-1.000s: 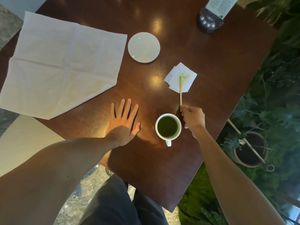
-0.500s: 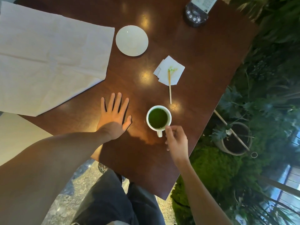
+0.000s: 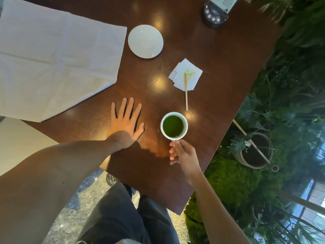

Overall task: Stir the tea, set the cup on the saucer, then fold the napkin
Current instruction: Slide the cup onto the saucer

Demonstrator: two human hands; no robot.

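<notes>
A white cup [image 3: 174,126] of green tea stands on the dark wooden table [image 3: 219,55]. My right hand [image 3: 182,154] pinches the cup's handle at its near side. My left hand [image 3: 125,123] lies flat on the table, fingers spread, to the left of the cup. The empty white saucer [image 3: 145,41] sits farther back. A wooden stir stick [image 3: 185,92] lies beyond the cup, its green-stained tip on a small folded paper tissue [image 3: 186,74]. The large white napkin [image 3: 52,57] is spread open at the far left.
A black stand with buttons [image 3: 215,15] holding a card is at the table's far right corner. Past the table's right edge are green plants and a pot [image 3: 255,152] below. My legs [image 3: 126,217] are under the near edge.
My right hand let go of the stir stick, left it on the tissue, came round to the cup's near side and took hold of the handle. The left hand stayed flat.
</notes>
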